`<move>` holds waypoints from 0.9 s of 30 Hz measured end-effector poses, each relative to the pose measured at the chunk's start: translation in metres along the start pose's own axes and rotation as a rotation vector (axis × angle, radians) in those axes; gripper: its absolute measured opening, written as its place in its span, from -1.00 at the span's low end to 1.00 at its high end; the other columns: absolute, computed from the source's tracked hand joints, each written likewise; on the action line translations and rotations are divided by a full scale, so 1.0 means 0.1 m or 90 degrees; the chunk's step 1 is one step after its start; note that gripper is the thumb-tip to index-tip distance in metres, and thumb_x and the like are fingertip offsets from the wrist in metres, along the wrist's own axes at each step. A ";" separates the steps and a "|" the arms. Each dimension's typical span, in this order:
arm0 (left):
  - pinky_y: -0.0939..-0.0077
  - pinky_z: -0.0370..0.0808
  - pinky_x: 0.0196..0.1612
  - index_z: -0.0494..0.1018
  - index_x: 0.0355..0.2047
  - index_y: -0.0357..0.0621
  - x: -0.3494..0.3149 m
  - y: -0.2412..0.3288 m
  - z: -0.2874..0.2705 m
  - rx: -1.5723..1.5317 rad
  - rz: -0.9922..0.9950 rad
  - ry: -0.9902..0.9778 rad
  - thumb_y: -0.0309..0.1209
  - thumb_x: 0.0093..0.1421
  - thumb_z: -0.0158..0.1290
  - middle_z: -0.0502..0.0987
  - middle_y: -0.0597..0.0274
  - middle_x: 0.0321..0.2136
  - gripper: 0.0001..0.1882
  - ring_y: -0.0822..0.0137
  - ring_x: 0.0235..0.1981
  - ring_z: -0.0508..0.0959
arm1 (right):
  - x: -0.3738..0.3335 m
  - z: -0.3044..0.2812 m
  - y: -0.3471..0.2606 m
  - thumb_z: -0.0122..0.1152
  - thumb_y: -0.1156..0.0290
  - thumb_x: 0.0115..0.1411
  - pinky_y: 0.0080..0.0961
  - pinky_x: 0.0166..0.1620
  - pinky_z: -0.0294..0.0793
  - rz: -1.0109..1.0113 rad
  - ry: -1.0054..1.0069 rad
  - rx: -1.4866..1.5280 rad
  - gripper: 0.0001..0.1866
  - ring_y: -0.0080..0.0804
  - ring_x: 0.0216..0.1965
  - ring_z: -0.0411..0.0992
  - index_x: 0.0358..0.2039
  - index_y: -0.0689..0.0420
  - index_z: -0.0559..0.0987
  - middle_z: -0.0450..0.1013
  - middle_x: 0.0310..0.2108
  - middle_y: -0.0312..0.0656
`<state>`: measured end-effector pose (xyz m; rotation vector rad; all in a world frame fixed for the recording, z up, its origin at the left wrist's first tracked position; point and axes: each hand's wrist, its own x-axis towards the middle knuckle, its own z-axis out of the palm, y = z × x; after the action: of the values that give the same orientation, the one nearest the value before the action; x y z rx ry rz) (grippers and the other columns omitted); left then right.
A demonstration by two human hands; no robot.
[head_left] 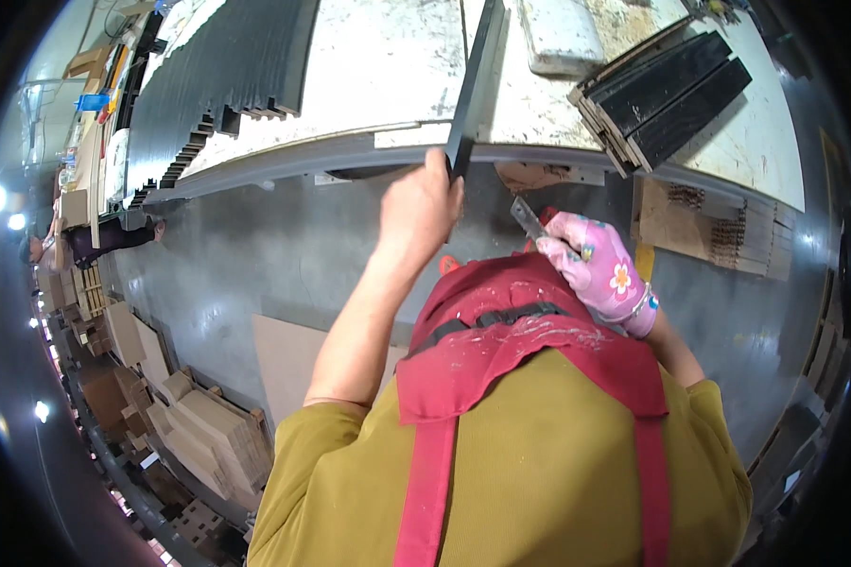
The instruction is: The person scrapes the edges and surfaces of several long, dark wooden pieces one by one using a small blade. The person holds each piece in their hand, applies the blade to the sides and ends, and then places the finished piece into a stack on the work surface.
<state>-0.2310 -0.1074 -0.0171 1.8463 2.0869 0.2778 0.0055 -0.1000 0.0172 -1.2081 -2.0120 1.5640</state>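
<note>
My bare left hand [420, 206] is closed around the near end of a long, narrow black board [473, 90]. The board reaches away over the edge of a white worktable [378, 57], its far end running out of the top of the picture. In a pink flowered glove, my right hand [600, 269] grips a small tool with a flat grey blade [527, 217], close in front of my red apron. Something red shows beside the blade; the glove hides the handle, so its exact kind is unclear. The blade stands apart from the board.
Many black boards [222, 61] lie side by side at the table's left. Another black stack [671, 99] sits at the right, near a whitish block [563, 38]. Below the table at right are bare boards [709, 227]. Cardboard-coloured panels [208, 430] and a person [95, 236] are at left.
</note>
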 end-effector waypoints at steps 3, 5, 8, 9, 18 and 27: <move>0.03 0.46 -0.46 0.24 -0.28 -0.23 0.06 -0.01 0.03 0.051 0.015 -0.019 -0.33 0.15 0.06 0.52 -0.08 -0.61 -0.71 -0.11 -0.51 0.55 | 0.00 -0.09 0.09 0.10 0.40 0.17 -0.34 -0.43 0.32 -0.011 0.044 -0.067 -0.82 -0.06 -0.54 0.35 -0.43 0.27 0.43 0.32 -0.58 0.01; 0.05 0.47 -0.47 0.22 -0.28 -0.23 0.06 -0.12 0.22 0.094 0.037 -0.036 -0.32 0.15 0.05 0.52 -0.06 -0.62 -0.71 -0.09 -0.53 0.56 | 0.02 -0.12 0.06 0.10 0.40 0.17 -0.34 -0.43 0.32 -0.014 0.044 -0.054 -0.82 -0.06 -0.55 0.35 -0.43 0.27 0.43 0.31 -0.58 0.02; 0.05 0.47 -0.49 0.21 -0.26 -0.24 0.10 0.16 -0.12 0.100 0.027 -0.026 -0.32 0.14 0.05 0.51 -0.06 -0.63 -0.69 -0.09 -0.54 0.56 | -0.01 -0.18 0.11 0.09 0.40 0.18 -0.35 -0.43 0.31 0.023 0.031 -0.011 -0.83 -0.08 -0.56 0.32 -0.43 0.26 0.43 0.30 -0.58 0.02; 0.04 0.47 -0.51 0.21 -0.24 -0.25 0.12 0.10 -0.04 0.070 0.011 -0.037 -0.33 0.14 0.05 0.51 -0.06 -0.64 -0.68 -0.09 -0.56 0.56 | -0.02 -0.19 0.12 0.09 0.40 0.18 -0.35 -0.43 0.31 0.017 0.042 -0.013 -0.83 -0.08 -0.56 0.32 -0.43 0.26 0.43 0.31 -0.58 0.02; 0.03 0.47 -0.49 0.22 -0.21 -0.25 0.16 -0.10 0.32 0.094 0.005 -0.010 -0.28 0.13 0.03 0.52 -0.05 -0.63 -0.65 -0.11 -0.56 0.55 | 0.05 -0.11 0.19 0.12 0.39 0.16 -0.36 -0.43 0.32 0.039 0.017 -0.024 -0.83 -0.13 -0.56 0.34 -0.46 0.24 0.44 0.32 -0.60 -0.01; 0.17 0.49 -0.28 0.28 -0.11 -0.30 0.07 -0.22 0.16 -0.210 0.003 -0.056 -0.29 0.20 0.03 0.54 -0.15 -0.42 -0.63 0.03 -0.34 0.59 | 0.16 -0.03 0.17 0.09 0.41 0.21 -0.60 -0.50 0.20 0.025 0.010 0.115 -0.80 -0.67 -0.59 0.18 -0.49 0.25 0.41 0.27 -0.66 -0.33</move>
<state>-0.2465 -0.1050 -0.0406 1.6368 1.8490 0.4993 0.0054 -0.0856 -0.0013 -1.1919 -1.8022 1.7072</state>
